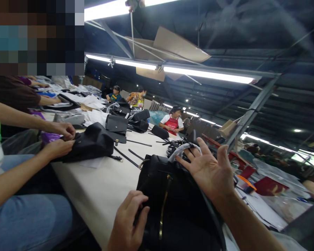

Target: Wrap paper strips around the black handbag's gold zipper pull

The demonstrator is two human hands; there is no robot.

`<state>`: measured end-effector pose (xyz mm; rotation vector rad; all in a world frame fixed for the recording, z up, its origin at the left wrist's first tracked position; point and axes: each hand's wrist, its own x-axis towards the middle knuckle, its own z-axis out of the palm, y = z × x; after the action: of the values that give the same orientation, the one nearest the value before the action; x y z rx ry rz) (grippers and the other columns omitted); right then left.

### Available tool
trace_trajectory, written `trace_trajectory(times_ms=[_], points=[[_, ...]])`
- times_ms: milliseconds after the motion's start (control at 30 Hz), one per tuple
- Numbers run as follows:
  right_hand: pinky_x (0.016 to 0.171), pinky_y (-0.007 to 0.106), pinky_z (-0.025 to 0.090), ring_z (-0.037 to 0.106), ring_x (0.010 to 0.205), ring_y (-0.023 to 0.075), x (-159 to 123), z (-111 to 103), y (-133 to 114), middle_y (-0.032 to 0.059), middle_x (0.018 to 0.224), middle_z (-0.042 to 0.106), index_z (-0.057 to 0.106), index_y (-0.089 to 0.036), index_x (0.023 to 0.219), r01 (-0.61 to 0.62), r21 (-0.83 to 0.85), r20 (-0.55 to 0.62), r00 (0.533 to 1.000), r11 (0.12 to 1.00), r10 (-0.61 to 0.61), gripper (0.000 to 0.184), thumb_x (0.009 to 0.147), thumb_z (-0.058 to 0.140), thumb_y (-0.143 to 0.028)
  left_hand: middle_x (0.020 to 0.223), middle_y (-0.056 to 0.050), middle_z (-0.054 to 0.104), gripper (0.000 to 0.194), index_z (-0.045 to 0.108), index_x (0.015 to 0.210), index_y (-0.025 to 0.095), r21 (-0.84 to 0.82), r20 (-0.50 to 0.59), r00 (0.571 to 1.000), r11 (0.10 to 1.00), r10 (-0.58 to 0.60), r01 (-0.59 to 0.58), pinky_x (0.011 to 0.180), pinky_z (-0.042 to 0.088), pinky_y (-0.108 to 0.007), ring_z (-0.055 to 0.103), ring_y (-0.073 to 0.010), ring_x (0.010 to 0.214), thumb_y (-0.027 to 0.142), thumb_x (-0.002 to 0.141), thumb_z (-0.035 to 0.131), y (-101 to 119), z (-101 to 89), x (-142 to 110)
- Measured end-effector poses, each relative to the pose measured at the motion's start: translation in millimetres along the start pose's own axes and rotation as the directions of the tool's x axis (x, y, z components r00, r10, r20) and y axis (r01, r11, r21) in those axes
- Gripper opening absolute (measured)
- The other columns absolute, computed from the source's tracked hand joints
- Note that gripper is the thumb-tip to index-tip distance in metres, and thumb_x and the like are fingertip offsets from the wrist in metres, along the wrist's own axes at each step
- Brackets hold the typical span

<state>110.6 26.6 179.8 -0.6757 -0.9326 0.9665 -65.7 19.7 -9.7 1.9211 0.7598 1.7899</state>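
Observation:
A black bag (pixel 183 205) with a gold zipper (pixel 164 205) down its front stands in front of me on the table. Its top handle (pixel 181 150) is wrapped in pale, clear-looking plastic. At the bag's left side, my left hand (pixel 129 219) is closed with curled fingers, gripping the bag's edge. My right hand (pixel 211 170) is open beside the handle, palm turned up and fingers spread. Some of its fingertips reach behind the wrapped handle. A metal ring (pixel 143 162) shows at the bag's upper left corner.
To my left, a co-worker's hands (pixel 65 137) work on another black bag (pixel 91 144). Several black bags, straps (pixel 127 157) and white sheets lie along the pale table (pixel 94 195). An orange-rimmed container (pixel 246 183) and plastic-wrapped items stand at right. A metal post (pixel 251 111) leans behind.

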Motion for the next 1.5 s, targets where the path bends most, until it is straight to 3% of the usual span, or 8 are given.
trace_trajectory(times_ms=[133,467,633,767,900,1033,1233,1500], points=[[0.106,0.069,0.026,0.047,0.131,0.0328,2.6,-9.0,-4.2,0.0124,0.142,0.050,0.035,-0.029,0.147,0.014,0.047,0.040,0.999,0.999,-0.016,0.079,0.083,0.041,-0.076,0.094,-0.005,0.063,0.020,0.057,0.107,0.021,0.085,0.192,0.968,0.985,-0.162,0.148,0.067,0.050,-0.028,0.062,-0.0165,0.072,0.019,0.088,0.052,27.9,23.0,36.2],[0.109,0.054,0.032,0.051,0.126,0.0224,-9.8,-15.4,23.8,-0.0004,0.130,0.061,0.047,-0.039,0.137,0.099,0.210,0.028,0.994,0.973,-0.107,0.060,0.088,0.037,-0.071,0.095,-0.010,0.068,0.020,0.060,0.096,0.019,0.692,0.126,0.922,0.698,-0.367,0.183,0.059,0.037,-0.031,0.066,-0.0263,0.089,0.025,0.092,0.041,25.5,72.1,94.9],[0.109,0.048,0.035,0.053,0.127,0.0218,-3.9,-29.1,31.3,0.0015,0.141,0.053,0.032,-0.036,0.147,0.109,0.034,0.029,0.994,0.994,-0.110,0.074,0.083,0.057,-0.064,0.080,-0.008,0.068,0.026,0.059,0.079,0.023,0.609,0.223,0.851,0.750,-0.475,0.259,0.055,0.033,-0.030,0.065,-0.0265,0.076,0.039,0.089,0.042,8.6,70.4,104.8],[0.103,0.046,0.044,0.064,0.112,0.0239,-35.0,-50.5,24.8,0.0075,0.133,0.062,0.049,-0.027,0.138,0.040,-0.316,-0.037,0.998,0.948,-0.055,0.064,0.081,0.069,-0.048,0.064,-0.005,0.066,0.034,0.058,0.061,0.020,0.165,0.481,0.663,0.801,-0.574,0.575,0.051,0.037,-0.025,0.061,-0.0207,0.063,0.048,0.079,0.052,-4.9,57.0,110.3],[0.095,0.043,0.051,0.070,0.099,0.0255,-96.6,-108.0,14.0,0.0095,0.106,0.075,0.072,-0.020,0.103,-0.068,-0.644,-0.212,0.973,0.762,-0.093,0.038,0.085,0.063,-0.051,0.069,-0.008,0.070,0.031,0.060,0.063,0.016,-0.194,0.684,0.504,0.535,-0.527,0.822,0.043,0.035,-0.020,0.058,-0.0151,0.054,0.045,0.069,0.069,-19.2,49.4,109.7],[0.085,0.044,0.057,0.072,0.091,0.0289,-162.3,-187.8,14.0,0.0100,0.100,0.076,0.073,-0.023,0.100,-0.277,-0.867,-0.380,0.906,0.415,-0.189,0.040,0.086,0.055,-0.056,0.044,0.003,0.055,0.030,0.066,0.077,0.015,-0.307,0.809,0.435,0.346,-0.396,0.887,0.038,0.026,-0.016,0.043,-0.0075,0.038,0.044,0.073,0.073,-34.2,47.8,104.0],[0.097,0.042,0.053,0.062,0.118,0.0319,-221.4,-253.8,36.0,0.0106,0.128,0.066,0.073,-0.028,0.111,-0.056,-0.943,-0.041,0.998,-0.327,-0.053,0.030,0.087,0.059,-0.039,0.044,0.004,0.053,0.028,0.071,0.092,0.016,-0.411,0.792,0.483,0.260,-0.372,0.874,0.040,0.032,-0.015,0.042,-0.0063,0.039,0.039,0.076,0.074,-50.7,54.2,90.8],[0.105,0.037,0.044,0.058,0.121,0.0203,-133.1,-311.4,-18.9,0.0134,0.127,0.065,0.063,-0.015,0.120,-0.337,-0.710,-0.352,0.930,-0.618,-0.103,0.032,0.100,0.039,-0.021,0.046,0.003,0.055,0.029,0.069,0.093,0.018,-0.513,0.683,0.594,0.298,-0.426,0.805,0.044,0.037,-0.016,0.047,-0.0086,0.045,0.041,0.077,0.073,-59.8,74.2,72.2]])
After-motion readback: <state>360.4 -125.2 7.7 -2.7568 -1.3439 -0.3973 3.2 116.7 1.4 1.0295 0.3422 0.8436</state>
